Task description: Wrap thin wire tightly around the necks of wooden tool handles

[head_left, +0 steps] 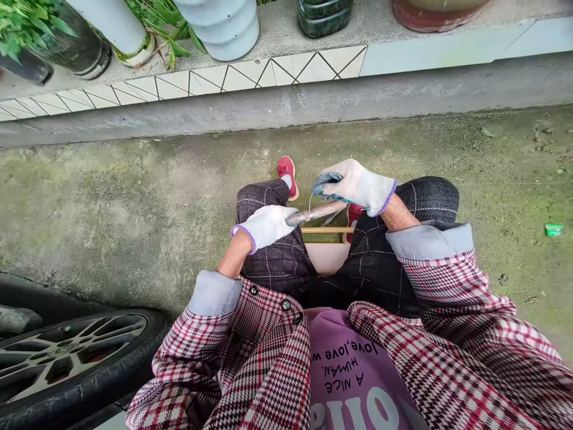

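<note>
My left hand [271, 227], in a white knit glove with a purple cuff, is closed around one end of a silvery, wrapped rod [321, 211]. The rod slants up to the right, between my knees. Above it, my right hand [351, 182] wears a matching glove with bluish-green fingertips. Its fingers are curled in a pinch. A thin pale strand [310, 203] bows from these fingertips down to the rod. The rod's far end passes beneath my right hand, so I cannot see how it ends.
Below the rod are a yellowish wooden bar [326, 230] and a pale surface [329, 257]. A car wheel [71, 352] stands at lower left. A tiled ledge [268, 73] carries a white bucket [219, 27] and plant pots. Green litter [554, 229] lies on the concrete ground [111, 209].
</note>
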`<state>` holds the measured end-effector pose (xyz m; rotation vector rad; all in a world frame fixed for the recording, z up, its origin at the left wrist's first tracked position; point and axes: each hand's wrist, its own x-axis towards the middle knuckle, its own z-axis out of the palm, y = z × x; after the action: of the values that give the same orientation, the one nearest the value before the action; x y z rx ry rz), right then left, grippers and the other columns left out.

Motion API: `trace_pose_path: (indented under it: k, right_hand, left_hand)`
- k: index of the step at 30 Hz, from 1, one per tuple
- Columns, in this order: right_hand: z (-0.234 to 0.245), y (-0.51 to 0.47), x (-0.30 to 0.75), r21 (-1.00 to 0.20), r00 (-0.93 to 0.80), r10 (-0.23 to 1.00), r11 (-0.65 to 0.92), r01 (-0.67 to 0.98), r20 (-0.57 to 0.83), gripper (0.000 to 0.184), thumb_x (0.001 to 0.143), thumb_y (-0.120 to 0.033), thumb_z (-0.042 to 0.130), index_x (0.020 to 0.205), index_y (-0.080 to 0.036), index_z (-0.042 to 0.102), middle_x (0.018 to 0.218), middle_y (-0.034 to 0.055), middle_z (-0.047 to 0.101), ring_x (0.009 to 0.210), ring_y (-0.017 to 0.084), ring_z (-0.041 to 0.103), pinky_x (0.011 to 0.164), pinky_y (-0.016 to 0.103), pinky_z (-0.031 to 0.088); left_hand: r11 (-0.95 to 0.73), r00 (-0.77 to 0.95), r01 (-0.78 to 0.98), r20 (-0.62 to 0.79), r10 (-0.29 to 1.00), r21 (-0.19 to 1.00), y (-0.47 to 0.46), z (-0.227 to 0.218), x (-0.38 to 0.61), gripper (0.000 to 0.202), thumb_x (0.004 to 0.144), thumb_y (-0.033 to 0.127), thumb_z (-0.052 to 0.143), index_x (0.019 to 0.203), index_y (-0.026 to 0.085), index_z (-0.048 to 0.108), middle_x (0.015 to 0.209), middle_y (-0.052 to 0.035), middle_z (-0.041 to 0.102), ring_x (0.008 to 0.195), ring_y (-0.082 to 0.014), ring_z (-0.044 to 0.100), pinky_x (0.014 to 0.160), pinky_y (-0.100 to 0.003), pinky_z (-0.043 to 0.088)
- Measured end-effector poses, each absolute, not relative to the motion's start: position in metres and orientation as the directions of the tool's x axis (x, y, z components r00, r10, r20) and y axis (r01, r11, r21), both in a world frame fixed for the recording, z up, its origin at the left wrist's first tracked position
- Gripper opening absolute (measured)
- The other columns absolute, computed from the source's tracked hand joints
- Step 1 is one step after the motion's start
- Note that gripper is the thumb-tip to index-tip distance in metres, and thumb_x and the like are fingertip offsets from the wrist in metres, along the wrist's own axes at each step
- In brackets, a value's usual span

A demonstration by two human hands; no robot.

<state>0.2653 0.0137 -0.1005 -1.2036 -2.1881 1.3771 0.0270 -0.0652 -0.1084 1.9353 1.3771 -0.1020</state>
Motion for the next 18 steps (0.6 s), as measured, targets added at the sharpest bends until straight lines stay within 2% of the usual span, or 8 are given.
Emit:
trace_pose_path:
  k: [2, 4, 7, 9, 11, 14, 16, 18]
  right_hand:
    - [-0.1, 0.015, 0.266, -0.878, -0.624, 0.758, 0.153, 0.454, -0.19, 0.02, 0.078, -0.024, 0.063, 0.088, -0.017, 0.08, 0.087, 0.0054, 0.078, 0.079, 0.02, 0.066, 0.071, 0.03, 0.051]
    - [-0.101, 0.015, 0.267, -0.898, -0.627, 0.753, 0.114, 0.426, -0.202, 0.022, 0.077, -0.026, 0.065, 0.088, -0.017, 0.081, 0.084, 0.0056, 0.077, 0.073, 0.019, 0.065, 0.064, 0.029, 0.05]
    - [-0.105, 0.01, 0.263, -0.91, -0.592, 0.766, 0.023, 0.414, -0.25, 0.023, 0.076, -0.027, 0.065, 0.089, -0.015, 0.08, 0.074, 0.0039, 0.074, 0.061, 0.015, 0.061, 0.054, 0.026, 0.047]
    - [-0.108, 0.005, 0.259, -0.916, -0.59, 0.758, -0.023, 0.401, -0.277, 0.022, 0.076, -0.025, 0.064, 0.088, -0.016, 0.08, 0.073, 0.0027, 0.073, 0.059, 0.014, 0.061, 0.054, 0.024, 0.047]
    - [-0.11, 0.0, 0.256, -0.924, -0.643, 0.707, -0.038, 0.382, -0.295, 0.021, 0.076, -0.024, 0.065, 0.089, -0.016, 0.08, 0.075, 0.0026, 0.075, 0.062, 0.014, 0.063, 0.055, 0.024, 0.049]
    - [-0.108, -0.003, 0.255, -0.936, -0.725, 0.626, -0.022, 0.352, -0.287, 0.019, 0.077, -0.025, 0.067, 0.09, -0.018, 0.08, 0.078, 0.003, 0.076, 0.065, 0.014, 0.065, 0.057, 0.024, 0.052]
    - [-0.105, -0.003, 0.258, -0.939, -0.717, 0.649, 0.012, 0.345, -0.255, 0.02, 0.077, -0.027, 0.068, 0.091, -0.019, 0.08, 0.077, 0.0024, 0.076, 0.063, 0.014, 0.063, 0.056, 0.025, 0.05]
    - [-0.101, 0.0, 0.262, -0.921, -0.678, 0.698, 0.069, 0.384, -0.23, 0.02, 0.079, -0.03, 0.066, 0.089, -0.019, 0.079, 0.072, 0.0019, 0.072, 0.06, 0.014, 0.058, 0.054, 0.026, 0.046]
  left_hand:
    - [-0.09, 0.476, 0.754, -0.446, 0.758, 0.651, -0.065, -0.109, 0.019, 0.018, 0.086, 0.032, 0.059, 0.075, 0.018, 0.065, 0.065, 0.0013, 0.056, 0.059, -0.0133, 0.049, 0.061, -0.027, 0.043]
    - [0.037, 0.467, 0.659, -0.447, 0.763, 0.752, -0.064, -0.107, 0.016, 0.016, 0.082, 0.031, 0.064, 0.081, 0.016, 0.068, 0.065, 0.0021, 0.057, 0.056, -0.011, 0.048, 0.056, -0.024, 0.042]
    - [0.273, 0.282, 0.509, -0.458, 0.843, 0.816, -0.064, -0.104, 0.017, 0.026, 0.08, 0.029, 0.067, 0.101, 0.016, 0.074, 0.066, 0.0027, 0.059, 0.05, -0.0091, 0.046, 0.047, -0.021, 0.038]
    - [0.351, 0.118, 0.465, -0.45, 0.885, 0.813, -0.062, -0.106, 0.021, 0.028, 0.081, 0.028, 0.067, 0.105, 0.016, 0.073, 0.064, 0.0037, 0.058, 0.047, -0.0089, 0.044, 0.043, -0.021, 0.035]
    - [0.358, 0.02, 0.498, -0.424, 0.906, 0.789, -0.061, -0.111, 0.024, 0.024, 0.084, 0.028, 0.065, 0.104, 0.016, 0.072, 0.061, 0.004, 0.056, 0.047, -0.0095, 0.043, 0.044, -0.021, 0.036]
    - [0.21, 0.059, 0.687, -0.341, 0.938, 0.695, -0.06, -0.117, 0.03, 0.018, 0.086, 0.024, 0.064, 0.099, 0.016, 0.073, 0.073, -0.0009, 0.067, 0.06, -0.0135, 0.055, 0.059, -0.024, 0.046]
    - [0.092, 0.12, 0.827, -0.333, 0.935, 0.554, -0.061, -0.117, 0.034, 0.019, 0.088, 0.025, 0.061, 0.1, 0.018, 0.074, 0.086, -0.0057, 0.073, 0.073, -0.0191, 0.064, 0.071, -0.029, 0.05]
    - [0.04, 0.123, 0.924, -0.397, 0.909, 0.379, -0.062, -0.113, 0.039, 0.025, 0.093, 0.029, 0.056, 0.107, 0.021, 0.075, 0.094, -0.0097, 0.076, 0.083, -0.0255, 0.07, 0.078, -0.034, 0.052]
